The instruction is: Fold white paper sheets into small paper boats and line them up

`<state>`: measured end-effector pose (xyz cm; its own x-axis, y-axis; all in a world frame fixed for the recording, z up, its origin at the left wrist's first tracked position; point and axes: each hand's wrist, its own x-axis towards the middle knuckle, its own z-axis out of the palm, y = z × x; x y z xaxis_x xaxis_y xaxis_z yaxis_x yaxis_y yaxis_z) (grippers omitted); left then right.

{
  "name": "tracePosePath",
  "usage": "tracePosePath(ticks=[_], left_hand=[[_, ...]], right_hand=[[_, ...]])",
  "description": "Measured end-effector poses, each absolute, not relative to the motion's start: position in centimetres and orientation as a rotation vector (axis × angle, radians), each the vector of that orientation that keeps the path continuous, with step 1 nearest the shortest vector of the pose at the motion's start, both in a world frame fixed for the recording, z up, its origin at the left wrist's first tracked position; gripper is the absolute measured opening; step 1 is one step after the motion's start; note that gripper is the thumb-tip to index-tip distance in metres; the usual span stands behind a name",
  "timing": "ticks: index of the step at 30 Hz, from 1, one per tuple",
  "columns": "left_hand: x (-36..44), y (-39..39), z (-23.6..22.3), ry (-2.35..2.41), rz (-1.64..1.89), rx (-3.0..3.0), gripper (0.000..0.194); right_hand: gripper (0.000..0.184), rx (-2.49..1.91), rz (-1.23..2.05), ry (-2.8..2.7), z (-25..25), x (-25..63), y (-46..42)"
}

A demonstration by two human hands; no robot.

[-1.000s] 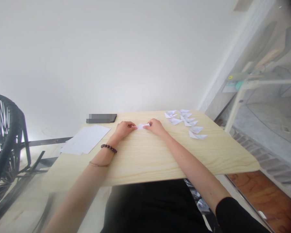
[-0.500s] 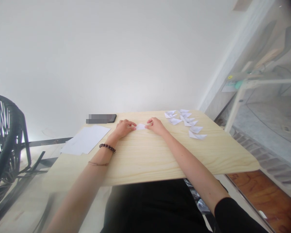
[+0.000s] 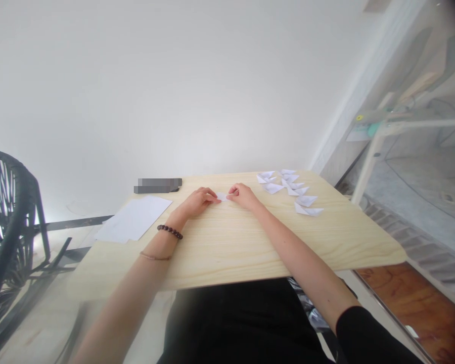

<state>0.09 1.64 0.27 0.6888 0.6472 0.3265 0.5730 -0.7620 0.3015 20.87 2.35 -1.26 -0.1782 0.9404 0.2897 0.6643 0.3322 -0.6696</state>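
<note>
A small piece of folded white paper (image 3: 222, 196) lies low over the table between my two hands, partly covered by fingers. My left hand (image 3: 201, 200) has its thumb and fingertips closed on the paper's left end. At the right end, my right hand (image 3: 243, 195) pinches the paper between thumb and forefinger. Farther right on the table are several folded white paper boats (image 3: 296, 188), grouped in loose rows. To the left of my left hand lie flat sheets of white paper (image 3: 134, 217).
A dark phone-like object (image 3: 176, 185), mostly blurred out, lies at the table's back left. The pale wooden table (image 3: 227, 253) stands against a white wall (image 3: 212, 91). A dark woven chair (image 3: 18, 212) is on the left, and a white metal frame (image 3: 369, 167) rises on the right.
My left hand has shifted slightly right over the paper, covering more of it. My right fingers spread a little, then closed on the right end again.
</note>
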Motion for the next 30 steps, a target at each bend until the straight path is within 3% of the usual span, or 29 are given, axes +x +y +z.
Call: tracePosePath(ticks=[6,30], left_hand=[[0.3,1.3,0.6,1.036,0.610,2.684,0.027],[0.9,-0.3,1.3,1.177,0.775,2.645,0.028]], right_hand=[[0.010,-1.313,0.531,-2.008,-1.3,21.1,2.3],[0.018,-1.164,0.155,-2.251,-0.5,20.4,0.5]])
